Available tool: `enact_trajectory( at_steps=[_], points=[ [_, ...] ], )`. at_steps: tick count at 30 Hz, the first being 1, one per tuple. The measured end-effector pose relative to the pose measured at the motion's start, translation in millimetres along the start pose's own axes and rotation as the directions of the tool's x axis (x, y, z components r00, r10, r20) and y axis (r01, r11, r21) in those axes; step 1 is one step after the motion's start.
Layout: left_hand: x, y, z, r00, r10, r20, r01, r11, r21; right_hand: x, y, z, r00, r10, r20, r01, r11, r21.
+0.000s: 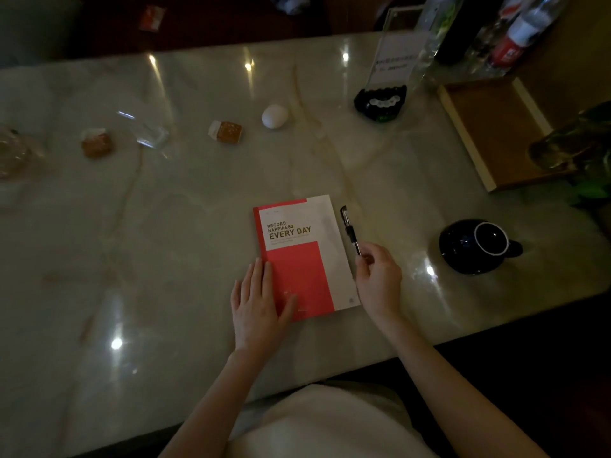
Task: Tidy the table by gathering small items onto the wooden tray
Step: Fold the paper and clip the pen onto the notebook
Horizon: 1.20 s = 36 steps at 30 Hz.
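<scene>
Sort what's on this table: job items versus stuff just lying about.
Job: wooden tray, pen pinched by right hand, egg, two wrapped snacks, black clip.
Lying about: notebook under left hand, dark teapot, sign holder, bottles.

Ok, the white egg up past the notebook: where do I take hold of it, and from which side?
Take the egg from above, fingertips and thumb cupping its long sides. It lies on its side on the bare table, round and likely to roll, so a side push could send it off. Nothing crowds it; the wrapped snack sits apart to its left.
</scene>
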<state>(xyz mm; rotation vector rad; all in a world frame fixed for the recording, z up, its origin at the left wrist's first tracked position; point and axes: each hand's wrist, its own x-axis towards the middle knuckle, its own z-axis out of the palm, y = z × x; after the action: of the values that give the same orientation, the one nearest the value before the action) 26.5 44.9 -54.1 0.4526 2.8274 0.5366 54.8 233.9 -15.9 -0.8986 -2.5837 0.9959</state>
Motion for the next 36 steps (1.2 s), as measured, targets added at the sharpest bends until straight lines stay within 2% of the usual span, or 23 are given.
enact_trajectory(
  at_steps=[2,4,8,9,11,15,21,26,36],
  points=[
    [5,0,-10,1.000,-0.003,0.024,0.003,1.000,-0.011,11,-11,-1,0.997,0.073,0.017,-0.075,0.983,0.168],
    [13,-2,-22,1.000,0.004,0.019,-0.003,0.999,-0.032,24,-25,-1,0.983,0.167,0.081,-0.185,0.921,0.343],
    [45,-3,-45,0.996,-0.083,-0.015,0.080,0.988,-0.129,47,-55,-1,0.919,0.229,0.320,-0.386,0.678,0.625],
    [56,-2,-50,0.992,-0.123,-0.018,0.119,0.983,-0.140,52,-61,0,0.901,0.218,0.375,-0.423,0.640,0.642],
    [76,-2,-59,0.986,-0.166,-0.033,0.159,0.976,-0.148,64,-68,2,0.852,0.180,0.491,-0.481,0.638,0.601],
    [113,-5,-63,0.996,-0.080,-0.033,0.074,0.983,-0.171,84,-76,9,0.751,0.118,0.649,-0.541,0.674,0.503],
    [136,-16,-52,0.987,0.021,0.159,-0.012,0.998,-0.058,117,-84,23,0.780,0.157,0.605,-0.550,0.632,0.545],
    [137,-17,-50,0.994,0.023,0.104,-0.012,0.994,-0.111,142,-93,36,0.799,0.189,0.570,-0.542,0.637,0.548],
    [143,-18,-50,0.997,0.062,0.052,-0.047,0.965,-0.258,162,-109,79,0.840,0.089,0.536,-0.393,0.780,0.487]
  ],
)
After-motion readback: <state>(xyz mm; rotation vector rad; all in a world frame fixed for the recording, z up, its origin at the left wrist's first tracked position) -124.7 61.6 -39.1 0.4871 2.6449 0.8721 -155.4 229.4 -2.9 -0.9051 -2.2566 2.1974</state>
